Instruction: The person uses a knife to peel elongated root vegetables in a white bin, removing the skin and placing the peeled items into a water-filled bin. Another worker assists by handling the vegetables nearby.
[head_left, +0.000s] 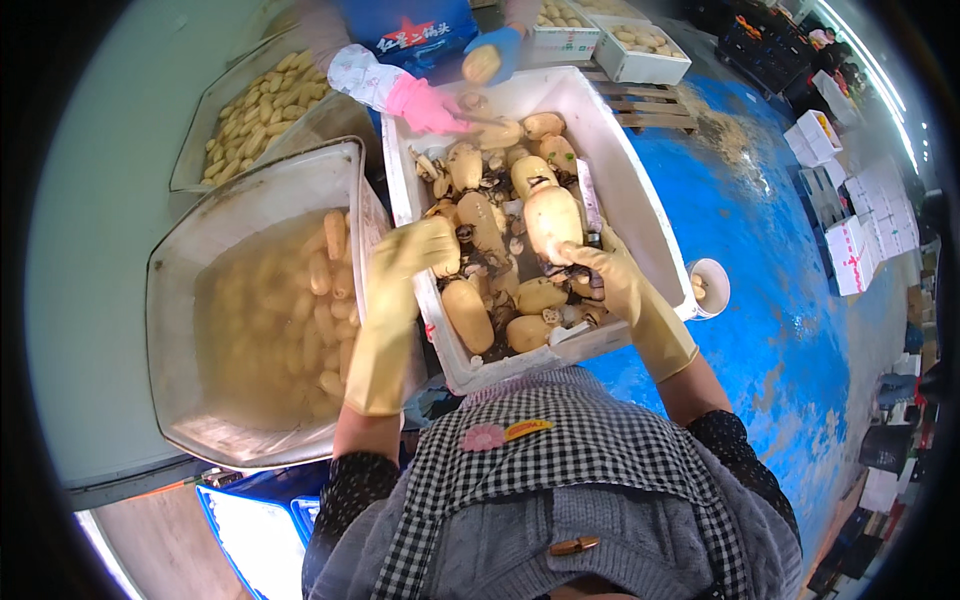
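Before me a white foam box (656, 202) holds lotus root segments (465, 315), with dark trimmings among them. My right hand (611, 274), in a yellow rubber glove, holds a pale lotus root (553, 221) over the box. A knife (589, 195) with a dark handle is also in this hand, its blade pointing away from me. My left hand (409, 259), gloved the same way, is blurred at the box's left rim. Its fingers curl by a pale piece, and whether they grip it is unclear.
On the left, a tub (169, 360) contains lotus roots in murky water; another tub (187, 161) of roots lies beyond. Across the box, a co-worker's pink glove (427, 105) holds a tool, and their blue glove (506, 52) a root. A white bucket (716, 289) stands at right.
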